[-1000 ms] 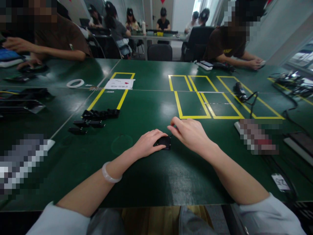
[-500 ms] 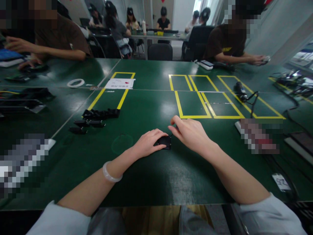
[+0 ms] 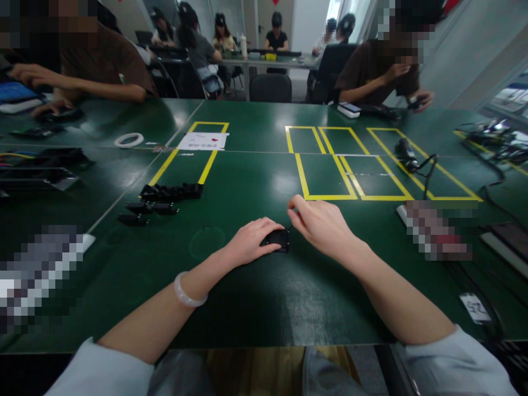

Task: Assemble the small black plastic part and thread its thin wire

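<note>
A small black block-shaped part [image 3: 278,239] lies on the green table [image 3: 256,297] in front of me. My left hand [image 3: 249,242] rests over its left side, fingers curled on it and holding it down. My right hand [image 3: 319,225] hovers just right of the part, fingers pinched together near its upper right corner; what the fingertips hold is too small to tell. A pale bangle [image 3: 187,291] sits on my left wrist.
Several similar black parts [image 3: 163,199] lie in a group to the left. Yellow tape boxes [image 3: 350,165] mark the table beyond my hands. A black tool with a cable [image 3: 406,154] lies far right. A tape ring [image 3: 128,140] and paper sheet [image 3: 202,141] are far left. Other people sit around the table.
My hands have barely moved; the right hand edged slightly left toward the part. The person at the far right raised a hand toward the head.
</note>
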The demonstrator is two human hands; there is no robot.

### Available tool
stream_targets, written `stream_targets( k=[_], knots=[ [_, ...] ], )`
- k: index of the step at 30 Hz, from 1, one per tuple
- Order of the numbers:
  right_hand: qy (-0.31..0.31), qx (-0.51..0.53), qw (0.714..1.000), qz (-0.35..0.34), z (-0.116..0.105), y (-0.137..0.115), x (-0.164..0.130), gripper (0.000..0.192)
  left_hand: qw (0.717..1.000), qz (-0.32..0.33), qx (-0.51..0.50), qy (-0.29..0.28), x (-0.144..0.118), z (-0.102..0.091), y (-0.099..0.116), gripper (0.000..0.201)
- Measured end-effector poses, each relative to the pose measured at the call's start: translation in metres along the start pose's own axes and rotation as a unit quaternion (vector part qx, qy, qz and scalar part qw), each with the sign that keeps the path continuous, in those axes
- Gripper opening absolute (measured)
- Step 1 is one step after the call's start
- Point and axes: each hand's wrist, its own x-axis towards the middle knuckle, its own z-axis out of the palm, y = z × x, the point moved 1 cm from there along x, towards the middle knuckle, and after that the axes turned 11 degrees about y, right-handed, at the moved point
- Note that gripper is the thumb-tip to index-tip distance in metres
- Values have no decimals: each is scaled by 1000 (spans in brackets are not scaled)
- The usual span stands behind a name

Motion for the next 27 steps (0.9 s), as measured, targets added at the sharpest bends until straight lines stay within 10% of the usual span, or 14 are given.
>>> stream_targets(
  k=[27],
  knots=[
    [7,25,1000,-1,2,0,-1,24,1000,-9,-9,3,0,-1,1,36]
  ],
)
